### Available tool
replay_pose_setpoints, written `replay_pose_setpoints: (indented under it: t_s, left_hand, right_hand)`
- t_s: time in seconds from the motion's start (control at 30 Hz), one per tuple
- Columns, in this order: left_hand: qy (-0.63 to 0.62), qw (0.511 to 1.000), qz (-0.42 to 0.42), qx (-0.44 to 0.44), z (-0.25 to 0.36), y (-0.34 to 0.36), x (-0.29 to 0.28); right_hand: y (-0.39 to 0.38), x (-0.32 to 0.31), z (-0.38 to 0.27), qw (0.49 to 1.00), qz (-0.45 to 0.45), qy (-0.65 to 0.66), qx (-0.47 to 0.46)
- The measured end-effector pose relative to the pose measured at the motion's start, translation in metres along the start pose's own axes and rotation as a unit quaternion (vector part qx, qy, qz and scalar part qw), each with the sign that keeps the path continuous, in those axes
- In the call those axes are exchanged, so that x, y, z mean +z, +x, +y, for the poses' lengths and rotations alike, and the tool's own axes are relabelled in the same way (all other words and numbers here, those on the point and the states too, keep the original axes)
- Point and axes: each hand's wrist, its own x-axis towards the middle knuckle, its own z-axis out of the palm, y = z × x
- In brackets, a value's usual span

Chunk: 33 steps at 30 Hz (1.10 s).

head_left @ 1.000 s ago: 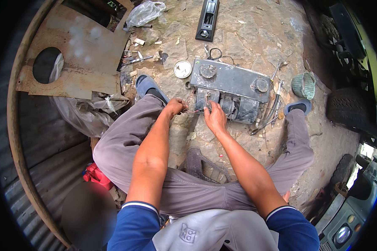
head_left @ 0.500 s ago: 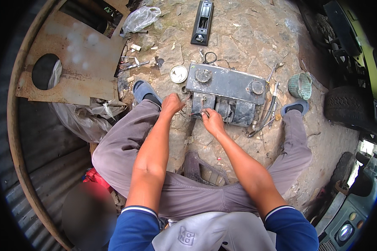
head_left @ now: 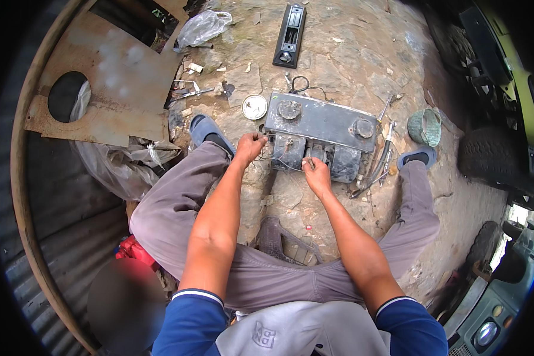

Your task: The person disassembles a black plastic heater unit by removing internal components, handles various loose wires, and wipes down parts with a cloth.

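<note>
The left hand [head_left: 252,145] and right hand [head_left: 316,172] had fingertips closed on a thin wire [head_left: 289,168] strung between them; it looked light, limp, best pinched near its ends; just beyond sat the dark boxy unit [head_left: 321,120], likely heavy, stiff.

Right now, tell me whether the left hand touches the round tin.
Apart: the head view shows stony ground between the left hand and round tin.

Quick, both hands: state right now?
Left hand: closed in a pinch beside the black unit; anything held is too small to identify.
Right hand: closed in a pinch; contents also unclear.
</note>
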Motion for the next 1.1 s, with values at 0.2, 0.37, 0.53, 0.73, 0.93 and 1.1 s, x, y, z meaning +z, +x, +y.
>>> replay_pose_setpoints:
  t_s: [0.2,0.37,0.53,0.73,0.93,1.1]
  left_hand:
    - [-0.04,0.987,0.094,0.125,0.041,0.002,0.001]
    - [-0.047,0.992,0.084,0.085,0.048,0.008,0.003]
    - [-0.043,0.994,-0.028,0.097,0.059,0.005,-0.004]
    - [-0.092,0.989,-0.1,0.057,0.055,0.002,-0.01]
    - [-0.173,0.981,-0.092,-0.006,0.033,0.002,-0.005]
    - [-0.181,0.975,-0.126,0.024,0.048,-0.007,0.002]
  right_hand:
    - [0.02,-0.012,0.001,0.999,0.031,0.033,-0.026]
    - [0.05,-0.018,-0.027,0.999,0.032,0.018,-0.037]
    - [0.059,-0.006,-0.077,0.989,-0.081,0.125,-0.024]
    - [0.062,0.008,-0.07,0.979,-0.138,0.15,0.022]
    - [0.052,0.007,-0.067,0.963,-0.126,0.237,0.029]
    - [0.049,0.008,-0.067,0.96,-0.115,0.254,0.038]
